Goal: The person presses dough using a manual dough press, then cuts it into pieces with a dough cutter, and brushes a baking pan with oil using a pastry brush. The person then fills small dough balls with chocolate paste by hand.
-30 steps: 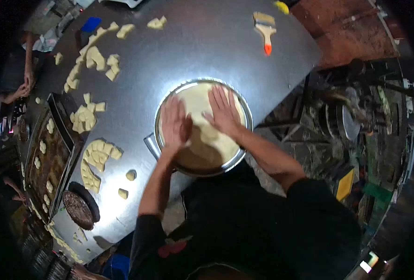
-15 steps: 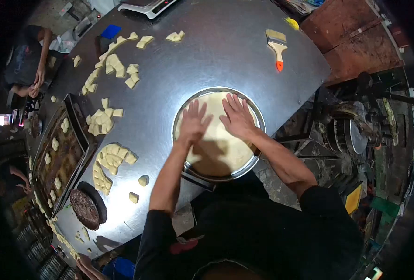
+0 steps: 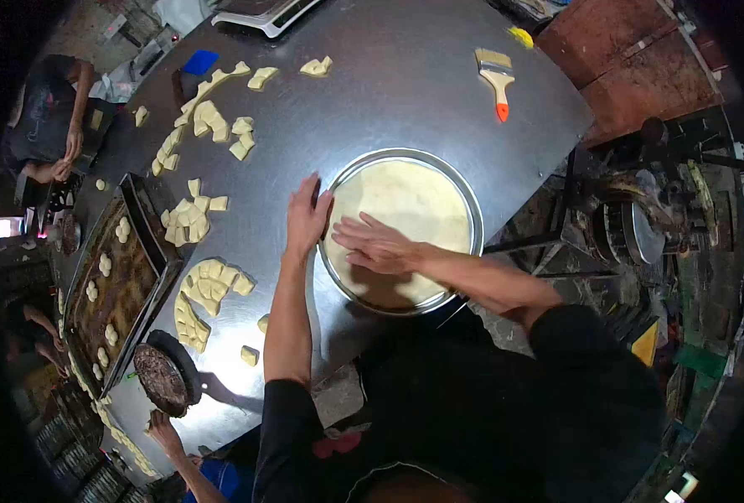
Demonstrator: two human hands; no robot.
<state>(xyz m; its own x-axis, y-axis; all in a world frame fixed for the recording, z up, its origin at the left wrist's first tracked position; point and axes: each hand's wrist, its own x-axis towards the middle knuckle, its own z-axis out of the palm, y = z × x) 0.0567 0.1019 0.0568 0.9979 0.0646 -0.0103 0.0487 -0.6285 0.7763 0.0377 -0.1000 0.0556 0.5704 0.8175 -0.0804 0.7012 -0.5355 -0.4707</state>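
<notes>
A round metal pan (image 3: 475, 210) lies near the table's front edge, lined with a flat, pale sheet of dough (image 3: 418, 189). My right hand (image 3: 378, 244) rests palm down on the dough at the left part of the pan, its fingers stretched out and pointing left. At the pan's left rim is my left hand (image 3: 307, 216), fingers up and apart, holding nothing. Shadows from my arms darken the lower part of the dough. Left of my left forearm lie cut dough pieces (image 3: 209, 283) and a single small piece (image 3: 250, 355).
A brush (image 3: 496, 81) lies at the back right and a scale (image 3: 267, 17) at the back. On the left are a tray (image 3: 129, 289) with dough pieces and a dark round bowl (image 3: 164, 379). A co-worker's hand (image 3: 162, 429) is by the bowl; another person (image 3: 54, 126) is at the far left.
My left hand has moved left, off the dough to the pan's rim. My right hand has slid left and down across the dough. The co-worker's hand has moved up towards the bowl.
</notes>
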